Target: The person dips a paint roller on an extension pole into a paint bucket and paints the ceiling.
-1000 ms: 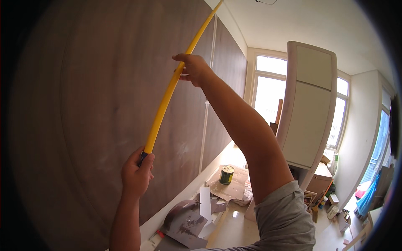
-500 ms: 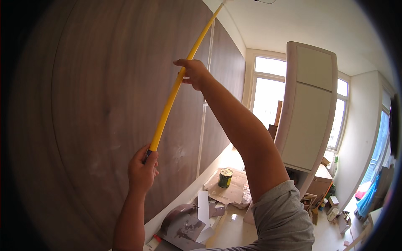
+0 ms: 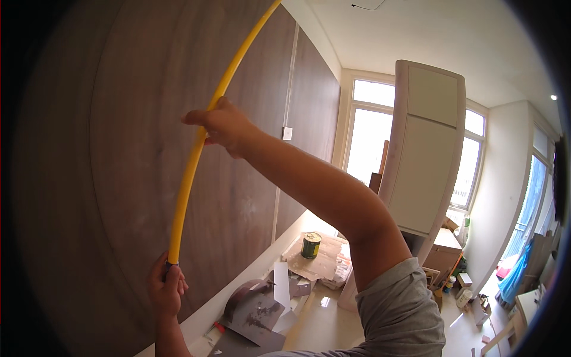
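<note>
Yellow pole (image 3: pixel 185 190), seven o'clock up to twelve!
Left hand (image 3: pixel 166 288), fingers wrapped round its foot; right hand (image 3: pixel 229 126), fingers curled round it at ten; brown panel (image 3: pixel 134 154) nine, tin (image 3: pixel 310 246) five, cabinet (image 3: pixel 423 172) near three, window (image 3: pixel 370 143) two.

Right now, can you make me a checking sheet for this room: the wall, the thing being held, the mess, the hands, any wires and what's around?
Surface: brown wall, upright, with a small white plate on it.
Things in use: yellow pole, slanting up out of the picture.
Clutter: tin standing on a pale sheet; brown scraps on the floor nearby.
Hands: left hand holds the pole's lower end; right hand grips it higher up.
Cables: thin wire at the ceiling.
Surroundings: tall cabinet, bright window behind.
</note>
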The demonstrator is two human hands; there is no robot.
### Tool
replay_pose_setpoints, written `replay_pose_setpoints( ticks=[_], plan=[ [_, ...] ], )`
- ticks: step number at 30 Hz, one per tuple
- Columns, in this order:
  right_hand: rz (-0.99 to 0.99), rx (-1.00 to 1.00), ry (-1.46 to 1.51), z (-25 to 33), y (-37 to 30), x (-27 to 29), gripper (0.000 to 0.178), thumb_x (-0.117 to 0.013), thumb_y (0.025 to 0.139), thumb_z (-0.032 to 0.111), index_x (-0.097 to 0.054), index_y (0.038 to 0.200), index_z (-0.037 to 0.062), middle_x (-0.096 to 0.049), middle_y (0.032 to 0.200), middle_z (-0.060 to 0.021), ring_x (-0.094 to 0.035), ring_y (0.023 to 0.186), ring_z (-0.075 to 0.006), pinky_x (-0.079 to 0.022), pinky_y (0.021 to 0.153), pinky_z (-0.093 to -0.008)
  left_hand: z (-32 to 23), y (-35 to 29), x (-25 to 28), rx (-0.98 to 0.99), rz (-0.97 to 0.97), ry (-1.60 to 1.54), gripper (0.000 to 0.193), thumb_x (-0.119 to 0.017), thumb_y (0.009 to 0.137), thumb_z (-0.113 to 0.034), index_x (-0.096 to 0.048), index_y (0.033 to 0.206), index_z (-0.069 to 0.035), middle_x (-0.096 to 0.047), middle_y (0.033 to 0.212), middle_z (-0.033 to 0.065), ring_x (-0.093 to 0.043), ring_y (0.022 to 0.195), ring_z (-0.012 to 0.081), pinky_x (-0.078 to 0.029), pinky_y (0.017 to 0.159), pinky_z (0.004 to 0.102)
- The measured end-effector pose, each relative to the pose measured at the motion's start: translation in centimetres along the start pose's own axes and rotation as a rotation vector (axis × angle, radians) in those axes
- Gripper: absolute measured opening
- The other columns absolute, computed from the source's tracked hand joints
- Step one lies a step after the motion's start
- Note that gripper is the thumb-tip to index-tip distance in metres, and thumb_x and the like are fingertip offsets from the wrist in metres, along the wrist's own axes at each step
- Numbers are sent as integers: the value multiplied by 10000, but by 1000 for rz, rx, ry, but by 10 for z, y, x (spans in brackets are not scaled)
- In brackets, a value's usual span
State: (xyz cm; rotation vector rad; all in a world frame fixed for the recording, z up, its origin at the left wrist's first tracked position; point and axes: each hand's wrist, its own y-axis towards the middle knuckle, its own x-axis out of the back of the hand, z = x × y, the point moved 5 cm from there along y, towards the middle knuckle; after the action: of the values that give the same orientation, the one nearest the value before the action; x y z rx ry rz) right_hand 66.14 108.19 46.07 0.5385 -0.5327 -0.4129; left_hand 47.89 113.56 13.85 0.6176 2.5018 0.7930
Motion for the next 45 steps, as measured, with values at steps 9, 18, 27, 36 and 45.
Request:
replay_pose_setpoints(
  ticks=[9, 18, 27, 36, 45],
  plan=[
    [96, -13, 13, 46, -65, -51, 786, -825, 814, 270, -381, 1305, -154, -581, 1111, -271, -672, 1014, -317, -608, 826, -394, -24, -64, 65, 30, -57, -5, 441, -592, 1055, -214, -525, 1420, 24, -515, 701, -9, -416, 481, 24, -426, 486, 207],
    [-46, -148, 97, 13, -89, -26, 721, -740, 908, 180, -329, 1464, -24, -596, 1182, -216, -674, 1076, -331, -646, 820, -416, 36, -165, 67, 97, 118, 211, 284, -661, 1014, -255, -608, 1146, -9, -511, 711, -13, -466, 558, 85, -417, 523, 252],
    [-88, -221, 84, -87, -168, 62, 441, -660, 971, 148, -467, 1315, -50, -631, 1149, -181, -706, 1014, -304, -670, 806, -405, 128, -288, 54, 508, 425, 534, 209, -658, 987, -135, -626, 1147, -5, -569, 806, 44, -551, 743, 178, -505, 705, 345],
    [54, -459, 164, -176, -410, 90, 335, -647, 1030, 254, -571, 1249, 13, -689, 1113, -93, -706, 967, -183, -629, 783, -334, 198, -336, 51, 475, 599, 502, 207, -715, 927, -152, -718, 1096, -33, -736, 927, 115, -676, 855, 268, -543, 780, 384],
    [-545, -976, 629, -269, -647, 115, 390, -688, 1001, 353, -642, 1121, -15, -709, 988, -99, -706, 818, -163, -642, 731, -313, 121, -323, 17, 560, 941, 964, 320, -846, 796, -234, -686, 762, 40, -566, 583, 126, -545, 553, 204, -469, 581, 392]
  ],
)
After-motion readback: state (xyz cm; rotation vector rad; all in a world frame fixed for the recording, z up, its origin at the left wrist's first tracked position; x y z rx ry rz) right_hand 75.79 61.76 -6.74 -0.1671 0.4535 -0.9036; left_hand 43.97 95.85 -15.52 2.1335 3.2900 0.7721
